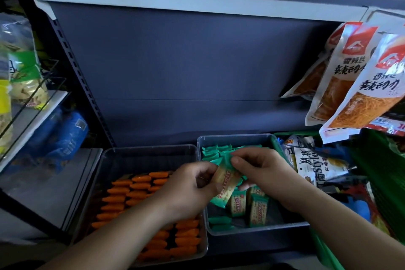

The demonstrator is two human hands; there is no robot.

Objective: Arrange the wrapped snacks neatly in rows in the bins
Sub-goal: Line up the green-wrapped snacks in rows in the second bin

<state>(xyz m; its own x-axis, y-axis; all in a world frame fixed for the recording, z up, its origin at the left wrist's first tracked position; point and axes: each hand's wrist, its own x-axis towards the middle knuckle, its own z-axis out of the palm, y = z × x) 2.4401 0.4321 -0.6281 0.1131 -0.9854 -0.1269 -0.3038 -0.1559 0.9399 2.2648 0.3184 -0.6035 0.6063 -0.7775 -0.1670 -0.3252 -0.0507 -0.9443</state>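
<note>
Two clear plastic bins sit side by side on the shelf. The left bin (114, 155) holds rows of orange-wrapped snacks (131, 193). Green-wrapped snacks (256, 210) fill the right bin (258, 229): a row along its back, several upright near the front. Over the right bin's left side, my left hand (188, 188) and my right hand (260, 166) together pinch one green-wrapped snack (225, 184), tilted, each hand on one end of the wrapper.
A green basket (324, 254) at the right holds mixed snack bags. Large white-and-orange bags (350, 81) hang above it. The dark shelf back panel (186, 72) rises behind the bins. A glass-fronted shelf with bagged goods (26, 85) stands at the left.
</note>
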